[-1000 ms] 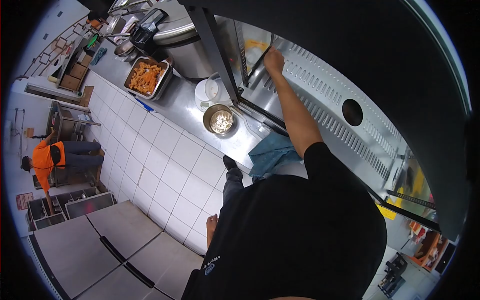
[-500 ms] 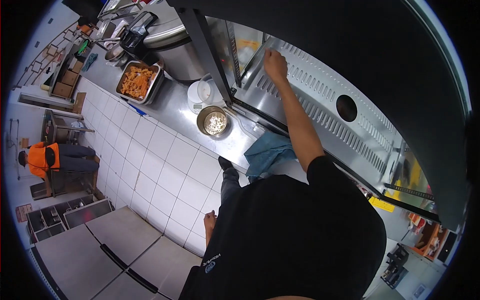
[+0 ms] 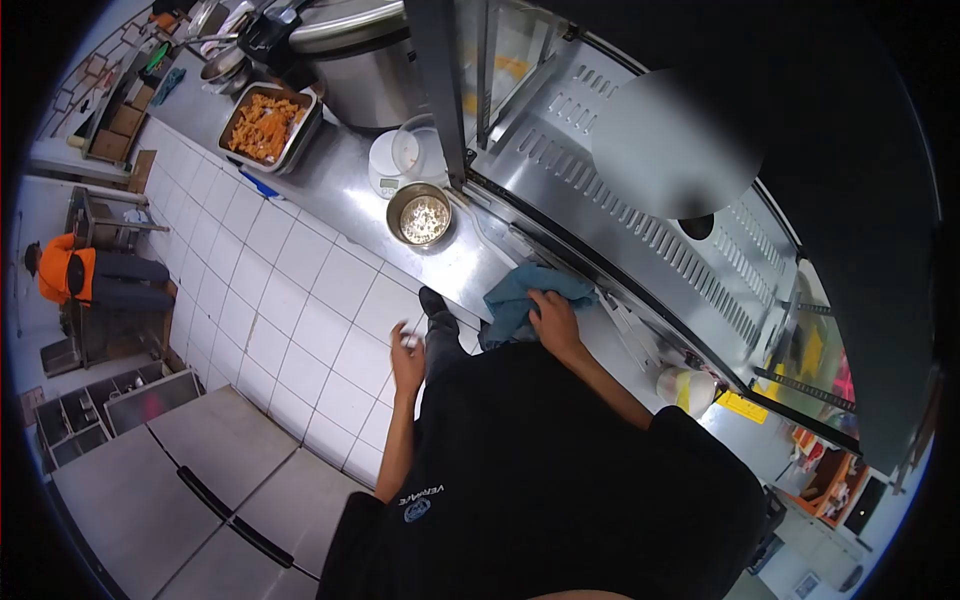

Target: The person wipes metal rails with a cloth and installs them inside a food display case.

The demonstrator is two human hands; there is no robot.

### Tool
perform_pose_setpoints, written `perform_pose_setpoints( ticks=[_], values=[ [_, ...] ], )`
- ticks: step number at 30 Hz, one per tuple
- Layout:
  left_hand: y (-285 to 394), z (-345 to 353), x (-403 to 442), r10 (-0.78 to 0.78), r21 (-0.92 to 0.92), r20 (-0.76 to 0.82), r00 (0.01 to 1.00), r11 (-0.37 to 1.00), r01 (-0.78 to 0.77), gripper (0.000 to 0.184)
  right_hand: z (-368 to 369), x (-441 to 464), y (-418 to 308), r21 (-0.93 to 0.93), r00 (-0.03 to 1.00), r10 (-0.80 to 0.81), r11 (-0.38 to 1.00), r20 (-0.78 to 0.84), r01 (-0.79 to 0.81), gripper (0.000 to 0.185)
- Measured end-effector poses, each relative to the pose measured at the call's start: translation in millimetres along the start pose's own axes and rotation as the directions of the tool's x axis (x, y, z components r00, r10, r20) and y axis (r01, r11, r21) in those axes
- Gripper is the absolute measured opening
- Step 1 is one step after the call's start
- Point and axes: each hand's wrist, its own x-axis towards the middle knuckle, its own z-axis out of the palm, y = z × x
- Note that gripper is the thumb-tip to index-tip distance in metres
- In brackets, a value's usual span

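Observation:
My right hand (image 3: 553,318) is on a crumpled teal cloth (image 3: 512,298) at the counter's front edge, its fingers curled into the fabric. Held out over the floor to the left, my left hand (image 3: 406,358) is empty with its fingers apart and slightly bent. Beyond the cloth, a round metal pot (image 3: 393,212) with pale contents stands on the counter. Right beside the hands is a glass-sided display cabinet with a slotted metal shelf (image 3: 590,195).
A white scale (image 3: 385,165) holds a clear container. Farther along are a metal tray (image 3: 232,152) of orange fried food and a large steel cooker (image 3: 370,85). A co-worker in orange (image 3: 68,272) stands far left. Steel cabinet doors (image 3: 130,500) are at lower left.
My right hand has come out of the cabinet and down onto the teal cloth. My left hand has risen forward, fingers spreading. A blurred pale patch now covers part of the cabinet.

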Motion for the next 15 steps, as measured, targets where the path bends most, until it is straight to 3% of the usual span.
perform_pose_setpoints(
  ticks=[1,2,3,4,5,6,7,8,9,10,11,13,15],
  values=[
    [40,13,11,-0.054,0.017,0.102,0.993,0.998,0.053,0.042,2,5,10,0.164,1.000,0.007,0.986,0.004,-0.008,0.034],
    [71,29,20,0.076,-0.017,0.220,0.972,0.997,-0.074,0.041,4,6,12,0.329,1.000,0.014,0.944,0.014,-0.018,0.029],
    [45,61,36,0.234,-0.020,0.291,0.928,0.971,-0.238,0.045,-3,8,5,0.333,1.000,-0.004,0.943,0.020,-0.002,0.029],
    [93,68,38,0.070,0.107,0.491,0.868,0.984,-0.140,0.043,-21,7,-9,0.473,1.000,0.019,0.881,-0.019,-0.008,0.024],
    [115,80,40,-0.013,-0.130,0.608,0.794,0.985,0.116,0.050,-37,2,-22,0.603,0.997,0.054,0.797,-0.046,-0.016,0.019],
    [128,94,40,-0.036,-0.322,0.721,0.692,0.867,0.381,0.058,-46,-3,-27,0.535,0.998,-0.051,0.844,0.021,0.032,0.023],
    [136,110,37,-0.015,-0.424,0.760,0.650,0.745,0.514,0.061,-54,-4,-40,0.537,0.997,-0.070,0.842,0.020,0.049,0.023],
    [129,124,41,0.035,-0.372,0.838,0.544,0.767,0.523,0.062,-60,-5,-56,0.365,0.983,-0.127,0.915,-0.136,0.169,0.027],
    [131,125,42,0.036,-0.388,0.823,0.567,0.765,0.514,0.062,-59,-6,-69,0.172,0.938,-0.211,0.949,-0.276,0.264,0.031],
    [130,122,40,0.058,-0.364,0.856,0.513,0.772,0.521,0.062,-50,-7,-68,0.109,0.942,-0.211,0.963,-0.261,0.246,0.038],
    [128,116,35,0.079,-0.344,0.884,0.461,0.776,0.528,0.062,-42,-8,-66,0.119,0.936,-0.245,0.952,-0.253,0.282,0.038],
    [127,106,29,0.126,-0.319,0.921,0.368,0.785,0.531,0.064,-26,-5,-55,-0.027,0.876,-0.238,0.968,-0.419,0.250,0.041],
    [138,90,22,0.208,-0.347,0.929,0.306,0.780,0.521,0.063,11,-8,-9,0.167,0.873,-0.036,0.977,-0.486,0.134,0.042]
  ],
)
